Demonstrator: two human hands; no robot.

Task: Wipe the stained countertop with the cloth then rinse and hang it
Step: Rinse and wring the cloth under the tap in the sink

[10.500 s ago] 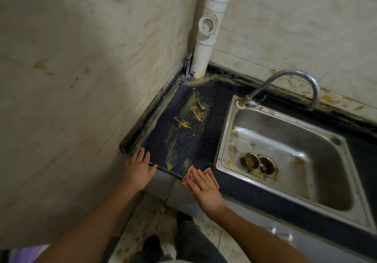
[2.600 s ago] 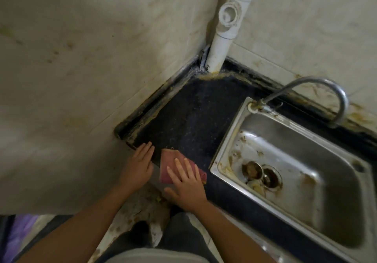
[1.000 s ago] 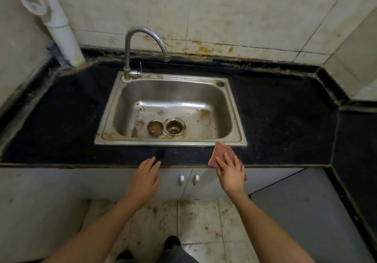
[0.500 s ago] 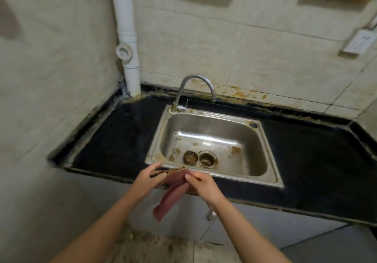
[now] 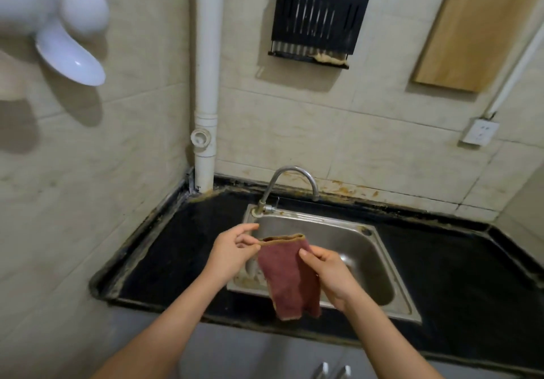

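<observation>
Head view: your left hand (image 5: 232, 253) pinches the maroon cloth (image 5: 287, 278) at its top left corner, your right hand (image 5: 328, 272) at its right edge; it hangs over the sink (image 5: 382, 261). Bring it under the faucet (image 5: 290, 186) and keep both pinches firm while rinsing.

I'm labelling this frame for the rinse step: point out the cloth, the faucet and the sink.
cloth (image 5: 287, 278), head view, middle of the hanging red fabric
faucet (image 5: 291, 168), head view, top of the curved spout
sink (image 5: 362, 255), head view, bare steel inner wall
</observation>
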